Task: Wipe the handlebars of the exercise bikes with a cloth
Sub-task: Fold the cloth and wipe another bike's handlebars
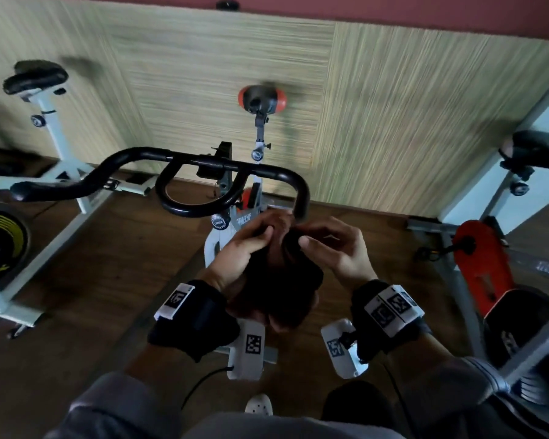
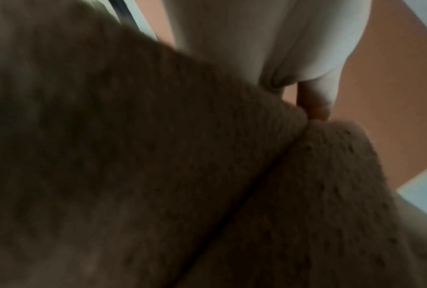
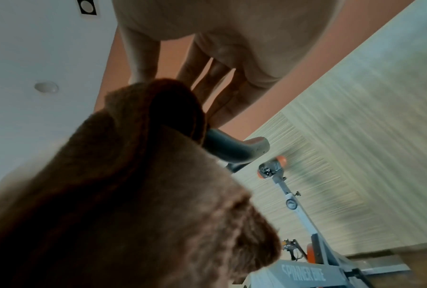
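Cloth (image 1: pixel 276 280) below handlebar (image 1: pixel 203 163)

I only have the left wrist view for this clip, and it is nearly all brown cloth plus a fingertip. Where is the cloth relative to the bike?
Observer: The head view shows the cloth bunched at one end of the middle bike's black handlebar.
Operator: Is only the left hand on it?
Observer: No. In the head view the left hand and right hand both hold its top edge with curled fingers.
Operator: Does it actually reach the bar?
Observer: In the right wrist view the bar runs out from under a fold of cloth; contact itself is hidden.
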